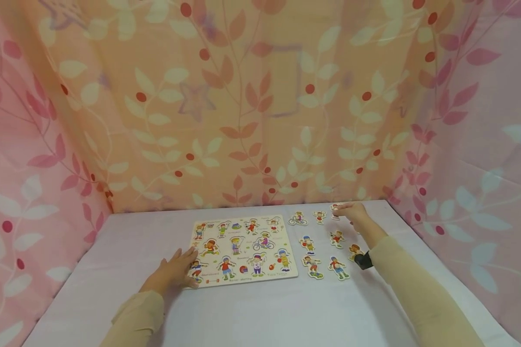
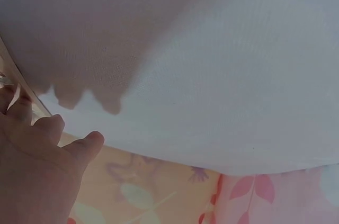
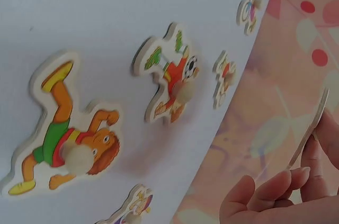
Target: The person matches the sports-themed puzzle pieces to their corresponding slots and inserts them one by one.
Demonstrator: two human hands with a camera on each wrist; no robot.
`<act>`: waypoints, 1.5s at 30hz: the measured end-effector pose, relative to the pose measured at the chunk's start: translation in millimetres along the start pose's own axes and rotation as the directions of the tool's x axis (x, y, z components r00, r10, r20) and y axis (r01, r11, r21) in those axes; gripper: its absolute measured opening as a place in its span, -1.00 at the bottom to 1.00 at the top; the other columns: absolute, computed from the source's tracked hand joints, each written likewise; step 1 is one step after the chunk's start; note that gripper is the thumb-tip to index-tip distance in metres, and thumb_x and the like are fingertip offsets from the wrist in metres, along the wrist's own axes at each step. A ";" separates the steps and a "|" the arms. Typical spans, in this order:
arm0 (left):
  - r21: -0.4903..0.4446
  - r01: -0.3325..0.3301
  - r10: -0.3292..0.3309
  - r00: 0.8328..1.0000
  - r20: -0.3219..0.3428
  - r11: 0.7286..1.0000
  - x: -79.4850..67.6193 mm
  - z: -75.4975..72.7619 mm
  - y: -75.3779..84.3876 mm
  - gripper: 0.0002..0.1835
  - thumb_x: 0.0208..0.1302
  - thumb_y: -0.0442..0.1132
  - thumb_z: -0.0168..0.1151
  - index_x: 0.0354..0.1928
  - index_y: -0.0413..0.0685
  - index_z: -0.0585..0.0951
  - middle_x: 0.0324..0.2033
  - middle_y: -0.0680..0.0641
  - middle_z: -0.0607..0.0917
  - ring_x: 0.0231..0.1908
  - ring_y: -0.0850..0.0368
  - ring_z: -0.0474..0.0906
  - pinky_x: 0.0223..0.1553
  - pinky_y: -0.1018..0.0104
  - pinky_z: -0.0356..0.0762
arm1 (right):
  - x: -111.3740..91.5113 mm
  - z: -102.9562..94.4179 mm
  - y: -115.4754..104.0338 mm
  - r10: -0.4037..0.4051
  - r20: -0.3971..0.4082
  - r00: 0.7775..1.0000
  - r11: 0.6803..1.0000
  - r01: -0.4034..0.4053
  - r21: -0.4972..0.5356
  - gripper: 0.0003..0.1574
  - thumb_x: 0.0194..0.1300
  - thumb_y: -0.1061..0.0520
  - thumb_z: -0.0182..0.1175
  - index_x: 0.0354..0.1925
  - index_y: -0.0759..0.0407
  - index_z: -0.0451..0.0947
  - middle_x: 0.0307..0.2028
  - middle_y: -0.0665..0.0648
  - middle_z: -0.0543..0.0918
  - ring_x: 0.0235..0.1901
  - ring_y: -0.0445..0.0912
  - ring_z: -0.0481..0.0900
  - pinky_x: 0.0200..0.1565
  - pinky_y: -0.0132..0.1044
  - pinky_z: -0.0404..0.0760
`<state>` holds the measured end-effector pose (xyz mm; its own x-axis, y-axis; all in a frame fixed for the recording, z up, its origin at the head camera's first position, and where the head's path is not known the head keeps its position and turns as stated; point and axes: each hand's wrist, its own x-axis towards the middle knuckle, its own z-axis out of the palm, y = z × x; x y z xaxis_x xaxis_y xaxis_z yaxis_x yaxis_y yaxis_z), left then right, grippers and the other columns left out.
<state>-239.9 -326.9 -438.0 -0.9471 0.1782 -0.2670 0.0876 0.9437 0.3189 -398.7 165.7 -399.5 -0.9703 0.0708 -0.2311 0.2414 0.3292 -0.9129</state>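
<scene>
A wooden puzzle board (image 1: 252, 279) printed with sports figures lies flat on the table. My left hand (image 1: 175, 270) rests on the board's left edge, fingers spread and nearly straight. In the left wrist view, that hand (image 2: 39, 166) appears at the lower left beside the board's edge. My right hand (image 1: 357, 215) pinches a wooden puzzle piece (image 1: 335, 212) above the far right part of the table. The right wrist view shows this piece edge-on between thumb and fingers, so its picture is hidden there. Below it lie a soccer-player piece (image 3: 174, 78) and a running-child piece (image 3: 55, 142), both with round knobs.
Several loose figure pieces lie right of the board, among them a cyclist (image 1: 298, 219), a skateboarder (image 1: 312, 267) and a roller skater (image 1: 338, 268). A dark wrist device (image 1: 363, 260) sits by my right sleeve. Flowered curtains (image 1: 252, 106) enclose the white table (image 1: 265, 318).
</scene>
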 end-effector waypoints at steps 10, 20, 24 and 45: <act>-0.010 0.018 -0.018 1.000 -0.001 1.000 1.4 -0.8 2.0 0.05 -0.09 -0.01 0.50 0.40 -0.33 0.22 0.44 -0.35 0.09 0.39 -0.48 -0.15 0.22 -0.55 -0.21 | -7.5 18.8 -7.4 -0.020 -0.010 1.000 0.999 0.019 -0.032 -0.57 0.28 0.19 0.26 0.04 0.45 0.52 0.30 0.42 0.31 0.35 0.32 0.16 0.30 0.29 0.15; -0.022 0.015 -0.015 1.000 -0.009 1.000 -3.5 -1.7 3.9 0.04 -0.08 -0.02 0.50 0.40 -0.35 0.23 0.43 -0.37 0.10 0.39 -0.49 -0.15 0.22 -0.55 -0.20 | -8.2 40.7 -7.1 -0.018 0.013 1.000 1.000 0.018 0.010 -0.61 0.25 0.20 0.28 -0.01 0.41 0.56 0.30 0.42 0.33 0.37 0.33 0.11 0.29 0.31 0.15; -0.033 0.011 -0.011 1.000 -0.012 0.999 -5.3 -2.1 4.8 0.04 -0.09 -0.02 0.50 0.39 -0.36 0.23 0.43 -0.38 0.10 0.38 -0.50 -0.15 0.21 -0.56 -0.20 | -10.1 48.8 -6.8 0.029 0.016 0.999 0.999 -0.029 0.044 -0.61 0.24 0.19 0.30 -0.01 0.37 0.54 0.32 0.39 0.31 0.38 0.33 0.09 0.30 0.30 0.14; -0.025 0.021 -0.022 1.000 -0.009 0.999 -2.8 1.2 3.5 0.03 -0.07 -0.02 0.49 0.40 -0.33 0.23 0.43 -0.36 0.10 0.39 -0.48 -0.14 0.23 -0.54 -0.20 | -21.9 98.4 -19.5 -0.026 0.031 0.999 1.000 0.026 -0.016 -0.52 0.22 0.14 0.32 0.04 0.39 0.56 0.21 0.35 0.44 0.30 0.28 0.27 0.30 0.19 0.24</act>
<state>-236.5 -323.7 -437.2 -0.9515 0.1552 -0.2655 0.0595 0.9399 0.3362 -381.1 65.1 -409.8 -0.9754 0.0330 -0.2180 0.2158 0.3463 -0.9130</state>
